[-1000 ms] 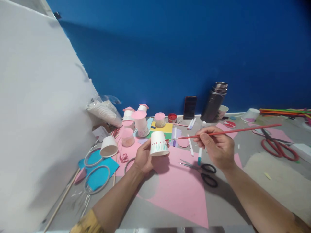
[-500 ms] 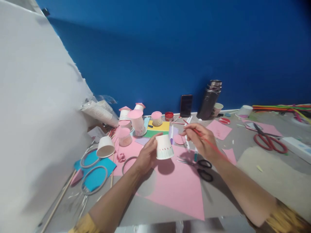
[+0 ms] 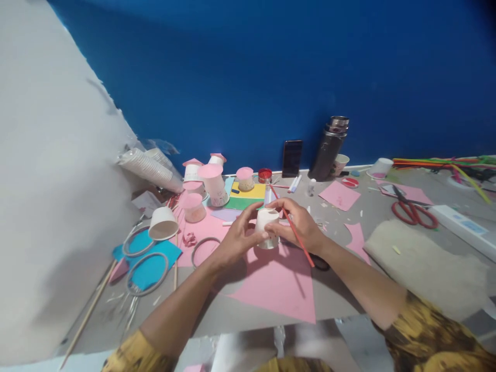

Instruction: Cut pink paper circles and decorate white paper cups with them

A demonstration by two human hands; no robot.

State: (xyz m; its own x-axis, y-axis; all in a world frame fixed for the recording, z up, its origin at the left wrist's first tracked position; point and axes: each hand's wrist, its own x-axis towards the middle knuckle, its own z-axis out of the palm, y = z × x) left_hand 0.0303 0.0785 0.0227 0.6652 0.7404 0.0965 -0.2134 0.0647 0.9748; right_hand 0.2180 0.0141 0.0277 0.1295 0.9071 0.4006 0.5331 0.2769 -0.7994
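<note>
Between my two hands is a white paper cup (image 3: 267, 219), upside down, with small marks partly hidden by my fingers. My left hand (image 3: 240, 235) is closed around its left side, thumb across the front. The fingers of my right hand (image 3: 300, 225) grip its right side and top. A thin red paintbrush (image 3: 296, 232) is also in my right hand, slanting down to the right. Below the cup lies a large pink paper sheet (image 3: 284, 289). Black-handled scissors (image 3: 321, 263) are mostly covered by my right hand and wrist.
Several pink-topped cups (image 3: 213, 183) stand at the back left, near a stack of cups (image 3: 149, 168). A red paint pot (image 3: 265, 175), a phone (image 3: 292, 158) and a dark flask (image 3: 329, 150) are along the wall. Red-handled scissors (image 3: 414, 214) lie right.
My right hand has moved left and down onto the cup, still with the paintbrush. The cup, earlier tilted in my left hand alone, is now upright between both hands. The view has shifted slightly.
</note>
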